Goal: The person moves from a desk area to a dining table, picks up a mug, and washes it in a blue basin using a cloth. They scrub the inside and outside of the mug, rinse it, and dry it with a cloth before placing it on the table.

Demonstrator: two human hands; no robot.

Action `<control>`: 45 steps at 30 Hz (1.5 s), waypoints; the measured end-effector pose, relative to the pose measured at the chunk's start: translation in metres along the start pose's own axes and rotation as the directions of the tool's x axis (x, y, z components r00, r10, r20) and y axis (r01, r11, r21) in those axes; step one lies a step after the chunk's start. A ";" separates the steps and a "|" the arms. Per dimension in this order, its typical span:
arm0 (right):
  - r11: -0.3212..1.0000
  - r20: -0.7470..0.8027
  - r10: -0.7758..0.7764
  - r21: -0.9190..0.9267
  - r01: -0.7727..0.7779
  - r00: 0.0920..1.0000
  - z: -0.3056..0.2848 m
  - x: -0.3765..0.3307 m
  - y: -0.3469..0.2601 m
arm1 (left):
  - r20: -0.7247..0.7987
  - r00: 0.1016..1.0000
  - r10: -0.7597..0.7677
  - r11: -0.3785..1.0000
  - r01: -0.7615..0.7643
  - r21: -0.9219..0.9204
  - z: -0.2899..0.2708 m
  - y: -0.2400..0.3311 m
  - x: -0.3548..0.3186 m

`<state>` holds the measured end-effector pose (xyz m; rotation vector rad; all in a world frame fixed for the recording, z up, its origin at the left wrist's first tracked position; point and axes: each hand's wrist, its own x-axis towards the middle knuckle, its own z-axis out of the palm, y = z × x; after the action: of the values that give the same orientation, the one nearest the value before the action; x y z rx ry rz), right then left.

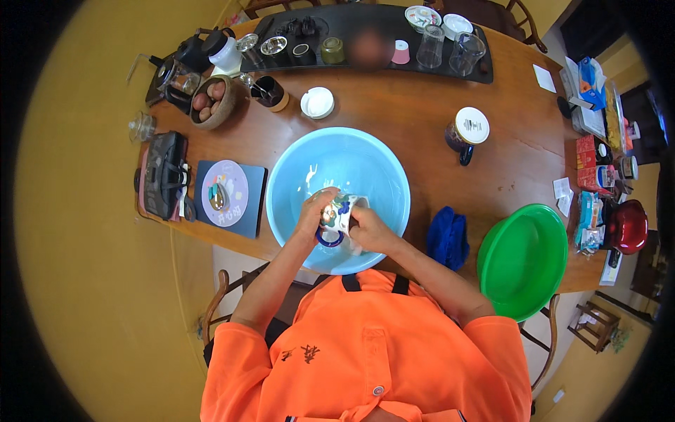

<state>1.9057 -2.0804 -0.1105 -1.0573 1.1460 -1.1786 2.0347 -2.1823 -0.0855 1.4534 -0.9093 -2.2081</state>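
With the left hand [315, 211] curled round the floral mug [339, 212] over the blue basin [279, 184] by the table's [429, 158] near edge, the right hand [373, 231], at its mouth, grip too hidden to tell, should rub gently against that firm hold.

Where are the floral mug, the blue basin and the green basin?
Floral mug [339, 213], head view: its patterned side.
Blue basin [280, 190], head view: its left inner wall.
Green basin [524, 264], head view: its inside.

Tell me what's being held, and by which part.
A flowered mug: left grip at its base end, right grip at its open mouth.
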 end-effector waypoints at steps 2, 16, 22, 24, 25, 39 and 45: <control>0.970 0.097 -0.096 -0.213 0.115 0.991 -0.005 0.003 -0.003 | -0.050 0.999 -0.016 1.000 0.017 0.018 -0.005 -0.005 0.004; 0.815 -0.092 -0.007 -0.578 -0.048 0.996 -0.012 -0.014 0.009 | 0.140 0.678 0.721 0.361 -0.541 0.760 0.002 0.029 -0.019; 0.559 -0.094 -0.056 -0.828 -0.047 0.994 -0.006 -0.017 0.013 | 0.607 0.251 0.755 -0.342 -0.639 0.689 0.016 0.042 -0.049; 0.533 -0.084 -0.053 -0.845 -0.043 0.995 -0.005 -0.016 0.013 | 0.539 0.255 0.803 -0.275 -0.644 0.714 0.012 0.039 -0.047; 0.527 -0.074 -0.047 -0.849 -0.038 0.996 -0.006 -0.016 0.014 | 0.503 0.255 0.826 -0.240 -0.648 0.723 0.010 0.037 -0.044; 0.666 -0.082 -0.347 -0.723 0.184 0.934 -0.011 -0.031 -0.011 | 0.462 0.854 0.238 0.501 0.300 -0.812 -0.008 -0.012 -0.042; 0.777 -0.290 -0.150 -0.626 -0.069 0.945 -0.019 -0.050 -0.023 | 0.621 0.698 0.356 0.545 0.385 -0.745 0.014 0.001 -0.063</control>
<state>1.8821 -2.0334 -0.0851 -1.4252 1.8762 -1.0401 2.0484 -2.1411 -0.0380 0.0604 0.1532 -2.6344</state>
